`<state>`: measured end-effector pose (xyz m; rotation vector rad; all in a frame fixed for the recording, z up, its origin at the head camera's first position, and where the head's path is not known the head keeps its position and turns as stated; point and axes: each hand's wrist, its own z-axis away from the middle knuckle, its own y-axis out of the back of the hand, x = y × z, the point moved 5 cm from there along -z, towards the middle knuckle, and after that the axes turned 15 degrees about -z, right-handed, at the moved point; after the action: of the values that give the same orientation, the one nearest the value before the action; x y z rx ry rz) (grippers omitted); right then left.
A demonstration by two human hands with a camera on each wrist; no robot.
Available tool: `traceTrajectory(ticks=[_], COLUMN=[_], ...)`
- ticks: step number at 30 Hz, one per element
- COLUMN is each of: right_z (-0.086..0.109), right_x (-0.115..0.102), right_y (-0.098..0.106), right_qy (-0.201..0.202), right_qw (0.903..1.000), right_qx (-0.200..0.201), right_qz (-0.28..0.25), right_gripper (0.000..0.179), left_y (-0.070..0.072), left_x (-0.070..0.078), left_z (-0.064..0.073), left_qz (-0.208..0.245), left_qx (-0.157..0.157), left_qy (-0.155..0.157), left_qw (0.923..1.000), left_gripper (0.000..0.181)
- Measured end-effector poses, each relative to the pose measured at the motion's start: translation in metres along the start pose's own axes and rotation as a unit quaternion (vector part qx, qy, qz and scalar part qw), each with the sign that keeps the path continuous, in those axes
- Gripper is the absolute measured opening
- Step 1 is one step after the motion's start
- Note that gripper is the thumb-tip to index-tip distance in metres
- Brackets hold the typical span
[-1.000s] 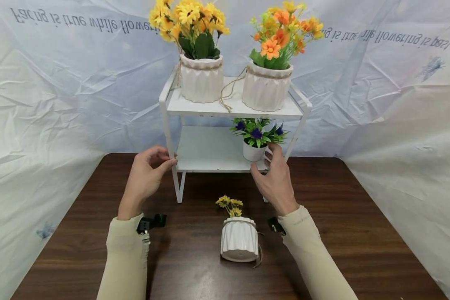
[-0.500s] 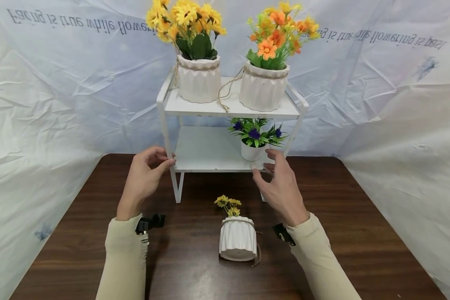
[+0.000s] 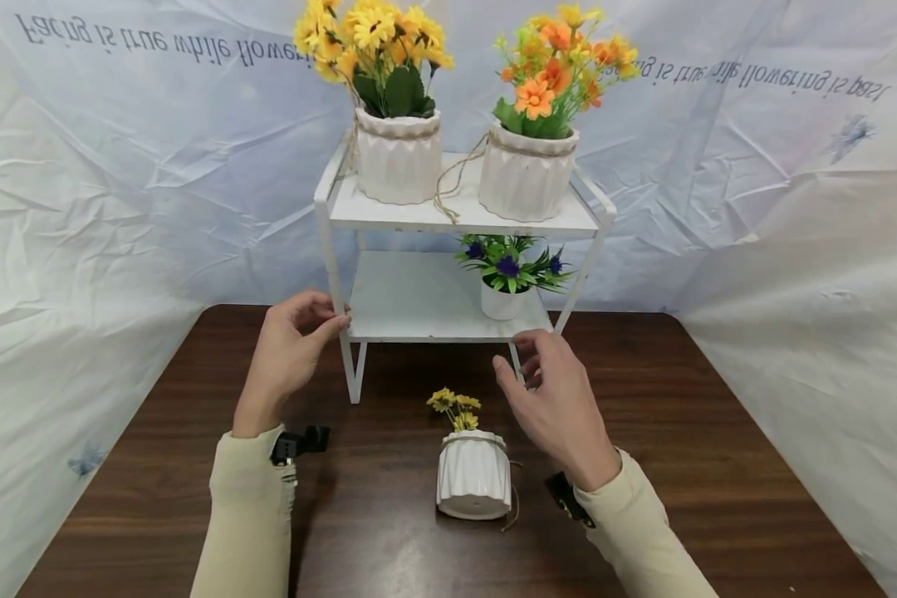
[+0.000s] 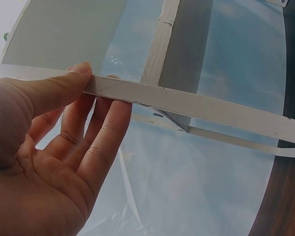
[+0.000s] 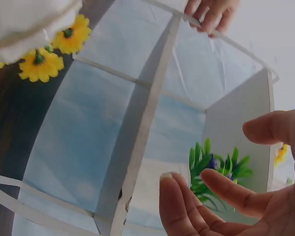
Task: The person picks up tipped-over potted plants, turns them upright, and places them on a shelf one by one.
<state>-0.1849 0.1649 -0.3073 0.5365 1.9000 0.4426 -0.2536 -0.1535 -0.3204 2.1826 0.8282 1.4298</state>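
A white two-tier shelf rack [image 3: 407, 303] stands on the table. My left hand [image 3: 287, 357] pinches its left front upright [image 4: 115, 89] between thumb and fingers, at lower-shelf height. My right hand [image 3: 556, 394] is in front of the rack's right side, below the lower shelf's edge, with fingers loosely bent and holding nothing. Behind it, a small white pot [image 3: 502, 303] with green leaves and purple flowers [image 3: 507, 266] stands upright at the right of the lower shelf. A white ribbed pot [image 3: 474, 477] with yellow flowers [image 3: 456, 407] lies on its side between my forearms, its base toward me.
On the top shelf stand two white ribbed pots, one with yellow flowers [image 3: 374, 33], one with orange flowers [image 3: 534, 98]. Twine [image 3: 452, 187] hangs between them. Pale printed cloth [image 3: 194, 166] surrounds the dark wooden table [image 3: 374, 515] behind and at both sides.
My right hand has let go of the small purple-flowered pot and drawn back toward me, down below the lower shelf. My left hand stays on the upright.
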Motion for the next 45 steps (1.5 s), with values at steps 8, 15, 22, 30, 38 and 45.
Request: traceTrajectory(ticks=[8,15,22,30,38,45], right_z=[0.018,0.033,0.044,0.052,0.058,0.059], right_x=[-0.001,0.005,0.018,0.028,0.036,0.040], right_y=[-0.019,-0.036,-0.050,-0.064,-0.071,-0.072], right_qy=[0.018,-0.013,-0.029,-0.039,-0.039,-0.069], right_qw=[0.9990,0.9945,0.9843,0.9694,0.9653,0.9634], right_qx=[-0.033,-0.061,-0.085,-0.114,-0.114,-0.123], right_qz=[0.026,0.084,0.152,0.214,0.232,0.228], right_gripper=[0.036,0.048,0.070,0.081,0.085,0.088], left_y=[0.000,0.000,0.000,0.000,0.000,0.000], left_x=[0.000,0.000,-0.001,0.000,0.000,0.000], left_z=[-0.001,-0.001,-0.001,-0.001,-0.001,0.000], left_qz=[-0.001,-0.001,-0.006,-0.004,-0.005,-0.001], left_qx=[0.002,0.000,-0.001,0.000,0.000,0.001], left_qy=[0.001,0.003,0.003,0.004,0.001,0.002], left_qw=[1.0000,1.0000,1.0000,1.0000,1.0000,1.0000], left_gripper=[0.015,0.016,0.016,0.015,0.015,0.015])
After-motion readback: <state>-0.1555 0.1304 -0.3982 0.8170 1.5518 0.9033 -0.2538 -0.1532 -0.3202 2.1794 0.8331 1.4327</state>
